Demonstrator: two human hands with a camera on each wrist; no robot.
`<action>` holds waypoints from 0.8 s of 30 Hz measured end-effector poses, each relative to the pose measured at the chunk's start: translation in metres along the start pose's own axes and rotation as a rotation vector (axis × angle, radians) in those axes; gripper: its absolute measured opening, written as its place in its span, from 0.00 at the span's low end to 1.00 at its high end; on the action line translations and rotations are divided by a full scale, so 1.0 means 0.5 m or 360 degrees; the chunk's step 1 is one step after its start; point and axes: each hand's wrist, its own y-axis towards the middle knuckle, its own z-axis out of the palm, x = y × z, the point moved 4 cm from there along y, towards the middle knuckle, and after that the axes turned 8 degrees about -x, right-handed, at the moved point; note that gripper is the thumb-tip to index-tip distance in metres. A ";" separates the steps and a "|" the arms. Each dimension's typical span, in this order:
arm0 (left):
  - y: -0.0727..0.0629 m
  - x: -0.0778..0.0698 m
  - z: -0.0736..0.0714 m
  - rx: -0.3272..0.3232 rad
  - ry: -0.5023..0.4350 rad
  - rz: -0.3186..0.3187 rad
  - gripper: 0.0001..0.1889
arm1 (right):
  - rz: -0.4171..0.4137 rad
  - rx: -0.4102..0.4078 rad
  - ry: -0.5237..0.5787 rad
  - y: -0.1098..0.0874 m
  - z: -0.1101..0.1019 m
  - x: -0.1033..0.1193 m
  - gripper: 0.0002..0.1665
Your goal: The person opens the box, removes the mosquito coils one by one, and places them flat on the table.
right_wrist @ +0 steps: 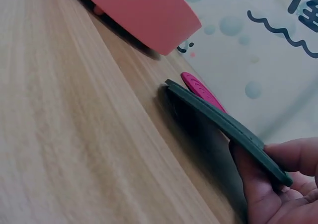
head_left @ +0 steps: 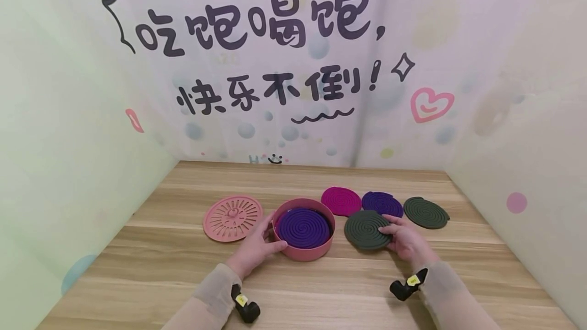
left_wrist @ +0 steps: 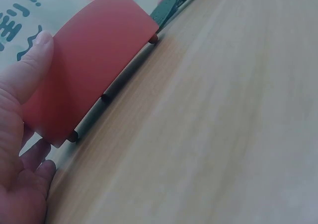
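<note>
My left hand (head_left: 257, 248) grips the left side of a round pink mosquito coil holder (head_left: 307, 254), thumb near its front rim and fingers round the side. Inside it lies a purple mosquito coil (head_left: 303, 228); what is under that coil is mostly hidden. To the right, my right hand (head_left: 408, 241) pinches the right edge of a dark green mosquito coil (head_left: 367, 230) between thumb and fingers. The right wrist view shows this green coil (right_wrist: 226, 124) tilted and raised, with a shadow on the table below. Small feet show under the holder (left_wrist: 94, 60) in the left wrist view.
A pink slotted lid (head_left: 233, 218) lies left of the holder. Behind the held coil, a magenta coil (head_left: 341, 200), another purple coil (head_left: 382, 203) and another green coil (head_left: 426, 213) lie on the wooden table (head_left: 293, 299). A printed curtain (head_left: 275, 136) hangs at the back.
</note>
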 end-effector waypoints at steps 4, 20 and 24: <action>0.000 -0.001 0.000 -0.0003 0.0006 0.0008 0.47 | 0.0003 -0.0018 -0.0065 -0.001 0.001 -0.004 0.41; -0.004 -0.010 0.002 -0.0004 -0.0028 0.0013 0.46 | 0.0022 -0.0253 -0.0456 -0.014 0.003 0.012 0.32; -0.001 -0.007 0.002 -0.0001 -0.0024 0.0010 0.47 | -0.0008 -0.0274 -0.0609 -0.019 0.001 0.020 0.28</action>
